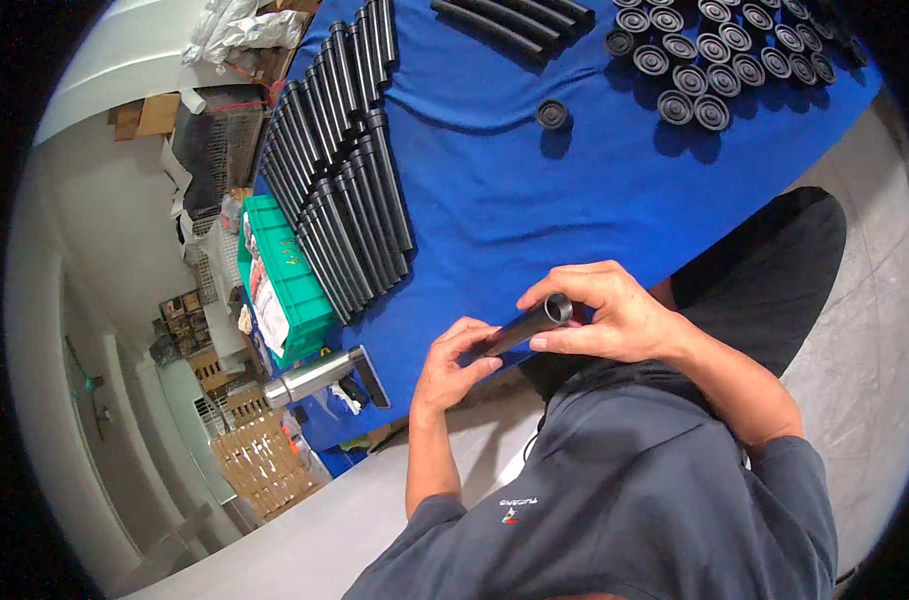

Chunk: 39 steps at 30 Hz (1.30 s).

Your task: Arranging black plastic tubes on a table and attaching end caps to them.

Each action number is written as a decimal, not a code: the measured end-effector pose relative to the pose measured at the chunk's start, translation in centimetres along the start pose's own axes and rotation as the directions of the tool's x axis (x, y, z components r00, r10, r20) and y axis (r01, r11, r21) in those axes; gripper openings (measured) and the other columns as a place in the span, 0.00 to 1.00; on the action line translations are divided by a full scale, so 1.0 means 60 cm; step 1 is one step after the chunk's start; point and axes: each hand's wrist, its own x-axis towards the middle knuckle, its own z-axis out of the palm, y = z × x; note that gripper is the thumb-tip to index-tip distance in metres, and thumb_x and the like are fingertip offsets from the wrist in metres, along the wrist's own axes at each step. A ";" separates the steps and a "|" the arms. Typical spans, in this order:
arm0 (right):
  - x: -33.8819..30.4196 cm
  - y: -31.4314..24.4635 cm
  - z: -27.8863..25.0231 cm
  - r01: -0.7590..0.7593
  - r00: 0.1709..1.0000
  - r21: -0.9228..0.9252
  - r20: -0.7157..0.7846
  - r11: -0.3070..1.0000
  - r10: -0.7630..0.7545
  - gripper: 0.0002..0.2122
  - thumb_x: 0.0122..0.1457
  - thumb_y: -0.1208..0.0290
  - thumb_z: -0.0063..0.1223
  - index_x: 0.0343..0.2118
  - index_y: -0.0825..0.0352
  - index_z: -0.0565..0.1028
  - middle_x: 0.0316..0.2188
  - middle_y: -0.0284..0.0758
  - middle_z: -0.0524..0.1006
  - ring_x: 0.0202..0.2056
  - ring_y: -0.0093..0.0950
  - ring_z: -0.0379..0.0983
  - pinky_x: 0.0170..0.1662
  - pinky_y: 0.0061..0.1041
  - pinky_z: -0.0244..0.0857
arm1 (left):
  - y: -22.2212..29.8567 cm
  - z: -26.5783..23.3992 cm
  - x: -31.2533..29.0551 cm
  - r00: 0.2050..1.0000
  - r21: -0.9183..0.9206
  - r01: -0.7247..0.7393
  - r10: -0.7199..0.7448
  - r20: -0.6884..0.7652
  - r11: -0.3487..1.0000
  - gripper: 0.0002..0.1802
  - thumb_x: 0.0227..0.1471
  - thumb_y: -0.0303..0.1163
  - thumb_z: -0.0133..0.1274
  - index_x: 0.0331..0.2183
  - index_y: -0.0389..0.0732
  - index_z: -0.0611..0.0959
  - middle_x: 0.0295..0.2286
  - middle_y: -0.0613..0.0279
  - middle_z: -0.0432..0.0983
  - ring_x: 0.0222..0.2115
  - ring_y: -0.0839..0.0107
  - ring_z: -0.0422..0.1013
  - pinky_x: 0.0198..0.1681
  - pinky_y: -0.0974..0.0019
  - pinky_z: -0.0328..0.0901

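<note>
A black tube (523, 328) is held between my two hands, just above the near edge of the blue-covered table (475, 225). My left hand (443, 370) is closed round its lower left end. At the upper right end, my right hand (623, 312) grips the tube between thumb and fingers, beside its open round mouth. The tube lies at a tilt, and the hollow inside shows at that mouth. Beyond my hands a single round black ringed cap (552, 114) rests on the cloth.
Rows of black tubes (360, 200) lie at the left; a few more tubes (505, 25) lie at the far edge. Several ringed caps (712, 110) are grouped far right. A green crate (300, 290) and a steel flask (310, 380) stand at the left edge.
</note>
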 end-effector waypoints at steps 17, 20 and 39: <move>-0.001 -0.030 -0.011 -0.209 0.969 -0.097 -0.158 0.973 0.193 0.15 0.50 0.66 0.67 0.32 0.68 0.74 0.22 0.37 0.74 0.24 0.25 0.72 0.28 0.26 0.65 | -0.017 -0.001 -0.024 0.955 -0.535 -0.035 -0.130 -0.268 0.844 0.30 0.41 0.26 0.65 0.49 0.36 0.75 0.37 0.60 0.78 0.33 0.72 0.74 0.37 0.68 0.71; -0.014 0.003 -0.004 -0.113 0.985 -0.078 -0.138 0.991 0.101 0.15 0.51 0.68 0.64 0.38 0.70 0.75 0.30 0.42 0.78 0.33 0.32 0.78 0.37 0.31 0.70 | 0.020 0.005 0.026 0.789 -0.657 -0.521 0.014 -0.614 0.546 0.29 0.52 0.34 0.62 0.53 0.40 0.71 0.37 0.56 0.77 0.37 0.66 0.74 0.41 0.62 0.71; -0.012 -0.039 0.008 0.023 0.996 -0.002 0.082 1.000 -0.023 0.23 0.54 0.67 0.62 0.53 0.67 0.72 0.26 0.35 0.72 0.24 0.27 0.69 0.29 0.27 0.65 | 0.072 0.048 0.013 0.987 -0.406 -0.080 0.129 0.093 0.910 0.24 0.44 0.21 0.63 0.46 0.33 0.79 0.41 0.60 0.74 0.42 0.70 0.71 0.47 0.66 0.65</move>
